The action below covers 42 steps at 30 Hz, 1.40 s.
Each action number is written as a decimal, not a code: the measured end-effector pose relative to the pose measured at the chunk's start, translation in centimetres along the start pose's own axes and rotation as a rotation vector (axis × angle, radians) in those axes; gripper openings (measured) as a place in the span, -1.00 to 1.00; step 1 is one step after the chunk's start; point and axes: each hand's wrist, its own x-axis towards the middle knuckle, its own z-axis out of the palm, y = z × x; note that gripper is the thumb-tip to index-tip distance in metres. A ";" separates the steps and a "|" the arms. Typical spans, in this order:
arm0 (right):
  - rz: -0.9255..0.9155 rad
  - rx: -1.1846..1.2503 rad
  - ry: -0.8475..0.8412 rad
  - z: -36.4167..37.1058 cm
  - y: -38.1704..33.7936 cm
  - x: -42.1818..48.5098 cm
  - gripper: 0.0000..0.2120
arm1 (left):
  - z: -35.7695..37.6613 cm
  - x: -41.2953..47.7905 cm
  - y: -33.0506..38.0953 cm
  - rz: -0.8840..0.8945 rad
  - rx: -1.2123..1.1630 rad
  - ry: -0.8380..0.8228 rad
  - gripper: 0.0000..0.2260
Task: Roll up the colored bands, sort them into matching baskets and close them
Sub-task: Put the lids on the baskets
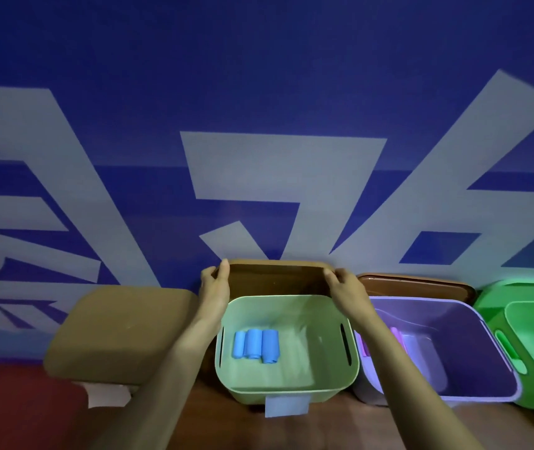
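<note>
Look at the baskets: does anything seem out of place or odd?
Perhaps one thing: three blue rolled bands lie in a pale green basket, not a blue one, though its front label looks light blue. Nothing is spilled or damaged.

1. The pale green basket (286, 389) stands open before me, with three rolled blue bands (256, 345) side by side on its floor near the left wall.
2. The brown lid (275, 277) stands tilted behind its far rim; my left hand (215, 287) and right hand (343, 287) grip its top corners.
3. The purple basket (486, 336) just to the right is open, holding what seem to be pinkish rolls (397, 336).
4. The lidded basket (123, 329) on the left is shut.
</note>
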 end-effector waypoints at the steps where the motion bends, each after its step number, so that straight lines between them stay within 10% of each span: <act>1: -0.006 0.078 0.024 -0.4 -0.1 -0.2 -0.59 | -0.1 -0.6 0.2 0.029 -0.037 0.005 -0.56; 15: 0.063 0.702 0.232 -2.2 2.4 -9.5 -0.78 | -2.9 -9.3 -3.6 0.167 -0.197 -0.024 -0.76; 23: 0.189 0.646 0.130 0.6 5.4 -12.2 -0.51 | -2.8 -10.6 -8.2 0.196 -0.009 -0.095 -0.62; 42: 0.080 0.576 0.288 3.5 6.6 -13.1 -0.63 | -3.0 -9.0 -10.8 0.305 0.060 -0.013 -0.57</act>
